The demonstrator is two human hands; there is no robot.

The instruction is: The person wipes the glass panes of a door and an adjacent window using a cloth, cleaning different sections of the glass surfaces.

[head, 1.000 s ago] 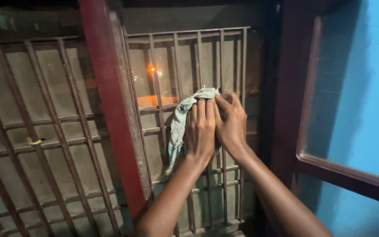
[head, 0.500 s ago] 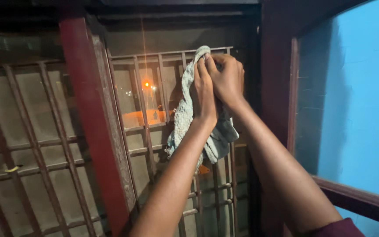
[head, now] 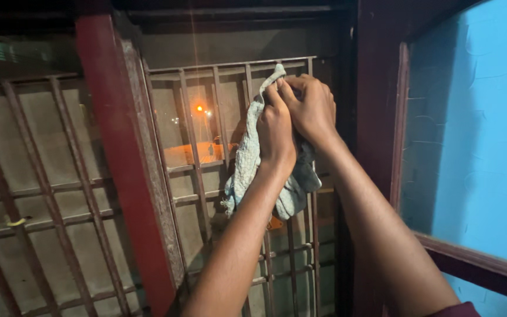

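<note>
Both my hands press a pale blue-green cloth (head: pixel 247 158) against the upper part of a metal window grille (head: pixel 206 176). My left hand (head: pixel 275 129) lies flat on the cloth with fingers pointing up. Beside it, my right hand (head: pixel 311 108) grips the cloth's top edge near the grille's upper right corner. The cloth's loose ends hang down below my wrists over the bars.
A dark red post (head: pixel 121 170) stands left of this grille panel, with another grille section (head: pixel 36 205) beyond it. A dark red window frame (head: pixel 382 147) and a blue wall (head: pixel 482 135) are on the right. An orange light (head: pixel 199 108) glows outside.
Both hands with the cloth went from mid-grille up to its top right corner, then shifted slightly lower. The view tilted upward.
</note>
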